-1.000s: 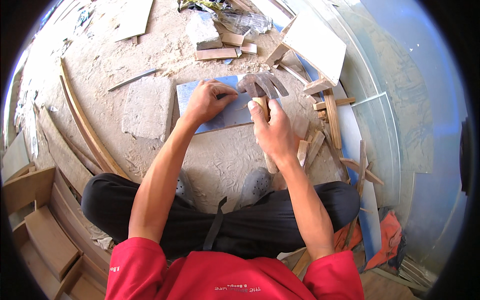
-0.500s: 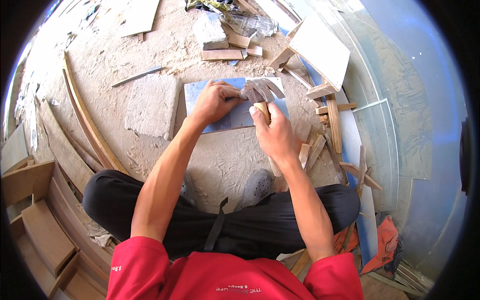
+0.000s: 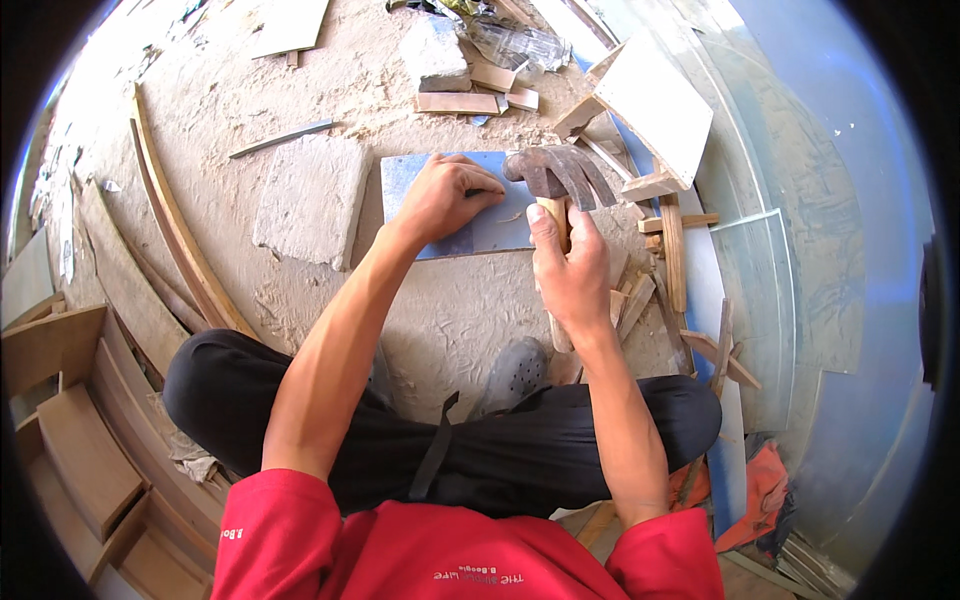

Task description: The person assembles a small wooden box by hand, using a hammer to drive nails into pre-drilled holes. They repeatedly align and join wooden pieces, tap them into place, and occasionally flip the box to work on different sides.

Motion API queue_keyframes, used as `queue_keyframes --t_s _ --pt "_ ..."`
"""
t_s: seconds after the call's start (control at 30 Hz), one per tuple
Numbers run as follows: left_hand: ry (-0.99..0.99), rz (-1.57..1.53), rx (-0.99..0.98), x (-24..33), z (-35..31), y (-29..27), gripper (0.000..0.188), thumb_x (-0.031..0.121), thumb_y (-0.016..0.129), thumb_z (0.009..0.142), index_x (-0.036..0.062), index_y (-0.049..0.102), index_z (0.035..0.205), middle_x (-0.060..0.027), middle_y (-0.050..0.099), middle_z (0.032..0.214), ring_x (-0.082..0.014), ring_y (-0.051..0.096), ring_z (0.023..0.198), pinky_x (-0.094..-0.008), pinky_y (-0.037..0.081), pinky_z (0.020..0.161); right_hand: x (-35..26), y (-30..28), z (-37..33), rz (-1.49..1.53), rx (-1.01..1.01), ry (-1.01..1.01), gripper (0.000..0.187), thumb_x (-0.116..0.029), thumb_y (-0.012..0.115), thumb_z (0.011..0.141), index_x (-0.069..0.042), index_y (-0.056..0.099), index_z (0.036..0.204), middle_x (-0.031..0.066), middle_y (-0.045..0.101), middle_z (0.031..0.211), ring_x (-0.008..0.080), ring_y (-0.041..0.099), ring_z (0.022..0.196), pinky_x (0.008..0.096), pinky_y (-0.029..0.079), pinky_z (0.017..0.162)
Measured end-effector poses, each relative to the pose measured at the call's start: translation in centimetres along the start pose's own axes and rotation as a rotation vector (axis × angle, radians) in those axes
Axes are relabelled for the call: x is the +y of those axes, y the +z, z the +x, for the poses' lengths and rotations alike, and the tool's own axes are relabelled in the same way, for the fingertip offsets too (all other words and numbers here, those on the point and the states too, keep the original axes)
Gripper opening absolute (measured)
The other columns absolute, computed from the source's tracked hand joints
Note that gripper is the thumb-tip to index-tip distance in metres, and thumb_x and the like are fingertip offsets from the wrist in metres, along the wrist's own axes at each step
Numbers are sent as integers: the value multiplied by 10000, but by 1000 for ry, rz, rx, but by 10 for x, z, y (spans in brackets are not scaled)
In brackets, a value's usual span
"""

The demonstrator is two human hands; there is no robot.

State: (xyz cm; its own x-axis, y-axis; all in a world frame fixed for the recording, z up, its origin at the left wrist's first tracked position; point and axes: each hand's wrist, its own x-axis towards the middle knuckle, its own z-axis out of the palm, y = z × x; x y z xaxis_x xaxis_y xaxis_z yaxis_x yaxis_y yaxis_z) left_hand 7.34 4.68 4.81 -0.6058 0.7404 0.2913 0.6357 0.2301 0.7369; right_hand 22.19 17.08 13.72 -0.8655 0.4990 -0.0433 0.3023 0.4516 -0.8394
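Observation:
My right hand [image 3: 572,270] is wrapped round the wooden handle of a claw hammer [image 3: 548,178]. The dark metal head is raised just right of my left fingers, its claws to the right. My left hand [image 3: 445,200] rests over a blue-and-white flat board [image 3: 492,235] on the ground, its fingers closed in a pinch. What they pinch, if anything, is too small or hidden to make out.
A pale stone slab [image 3: 310,200] lies left of the board. Wood offcuts [image 3: 458,103] and a white block [image 3: 435,55] are beyond it. On the right are a white panel [image 3: 655,110], timber pieces [image 3: 673,250] and glass sheets [image 3: 760,300]. A wooden frame [image 3: 90,450] stands at lower left.
The hammer in my right hand has moved to the right and up, away from my left fingers. My left hand stays at the board, still pinched. The whole view has shifted slightly.

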Motion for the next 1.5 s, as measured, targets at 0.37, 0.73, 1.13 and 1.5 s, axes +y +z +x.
queue_keyframes --t_s 0.37,0.73,1.13,1.5 --pt "-174 -175 -167 0 9 -12 325 50 613 725 65 756 1017 -116 732 1049 -274 660 1017 -363 506 941 19 -2 11 32 -1 65 355 -349 613 977 6 607 974 132 620 743 235 587 604 356 458 556" --pt "-59 -16 -67 3 6 -3 172 246 742 828 104 761 924 -92 725 960 -258 639 956 -392 454 922 13 -3 11 48 -18 110 366 -360 611 965 3 643 1002 184 679 798 326 672 736 410 504 681" --pt "-113 -124 -92 5 11 -6 168 229 757 817 87 771 905 -99 730 948 -243 663 950 -376 496 885 55 10 20 52 -16 160 429 -410 593 960 18 628 959 206 666 772 345 667 729 438 496 678" --pt "-72 407 337 -14 9 -9 236 299 660 885 100 763 960 -69 728 1041 -258 634 1046 -429 405 992 19 0 9 131 -97 127 321 -342 601 996 -24 594 1039 8 556 740 48 497 475 228 396 393"
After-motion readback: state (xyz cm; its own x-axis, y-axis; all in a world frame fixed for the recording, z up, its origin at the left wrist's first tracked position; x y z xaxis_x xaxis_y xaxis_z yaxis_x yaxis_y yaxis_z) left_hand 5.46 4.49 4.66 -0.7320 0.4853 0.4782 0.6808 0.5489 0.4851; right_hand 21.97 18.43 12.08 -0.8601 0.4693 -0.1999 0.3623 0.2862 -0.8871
